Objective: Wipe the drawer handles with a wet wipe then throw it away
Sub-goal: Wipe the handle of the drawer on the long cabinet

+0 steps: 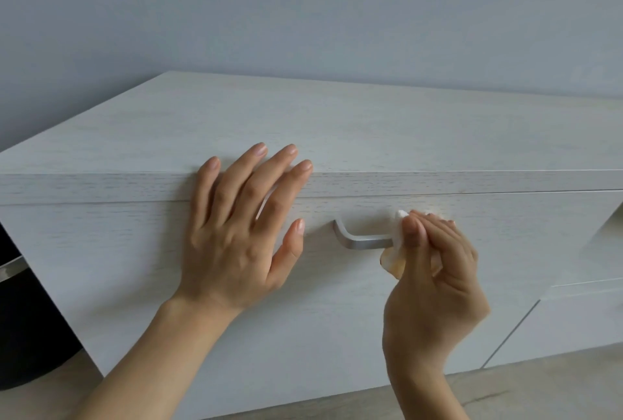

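Fingers (pixel 451 251) of the right hand (pixel 438 288) curl round a bunched wet wipe (pixel 398 234), pinching it onto the drawer handle's (pixel 360 241) three-o'clock end to rub it. At nine o'clock of the handle the left hand (pixel 236 234) lies flat, fingers straight, likely steadying the drawer (pixel 337 301). Farther out at eight sits a dark container (pixel 23 318), perhaps the bin.

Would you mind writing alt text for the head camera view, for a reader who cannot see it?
The right hand pinches a white wet wipe around one end of a silver drawer handle on a pale wooden dresser. The left hand rests flat, fingers spread, across the drawer front and top edge.
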